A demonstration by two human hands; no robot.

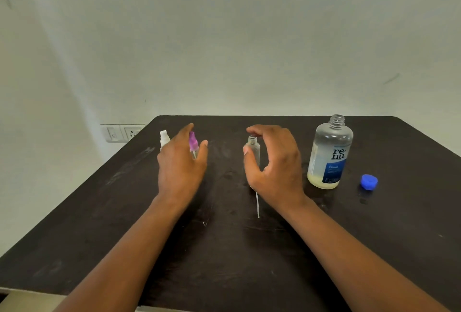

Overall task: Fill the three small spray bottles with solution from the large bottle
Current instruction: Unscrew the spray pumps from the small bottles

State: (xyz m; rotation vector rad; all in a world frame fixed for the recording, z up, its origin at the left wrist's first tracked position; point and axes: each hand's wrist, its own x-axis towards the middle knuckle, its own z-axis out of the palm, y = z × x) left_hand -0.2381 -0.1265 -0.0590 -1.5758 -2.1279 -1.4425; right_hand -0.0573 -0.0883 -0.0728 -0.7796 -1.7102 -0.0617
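The head view is looking down on a dark table (224, 249) whose top is showing pale scuffs and smears; it is standing against a plain off-white wall (249, 37), where a white switch and socket plate (122, 133) is sitting just past the table's far-left corner.

Toward the far right, the large bottle (329, 154) is standing upright with its threaded neck uncovered. Its blue and white label is reading "re-nu" with "fresh" beneath; the smaller print is too fine to read. A shallow layer of pale yellowish liquid is lying at the bottom. Its blue cap (369, 182) is lying on the table just to the right, apart from the bottle.

The right hand (274, 162) is hovering near the centre, fingers curved and spread around an open clear spray bottle (254, 152) standing upright; whether the thumb is touching the bottle cannot be told. A thin white dip tube (257, 205) is showing below that hand, lying toward the near edge.

The left hand (182, 162) is reaching with straight, relaxed fingers, gripping nothing, in front of two more small bottles at the far left: one with a purple spray top (193, 141), one with a white spray top (164, 137), both largely hidden.
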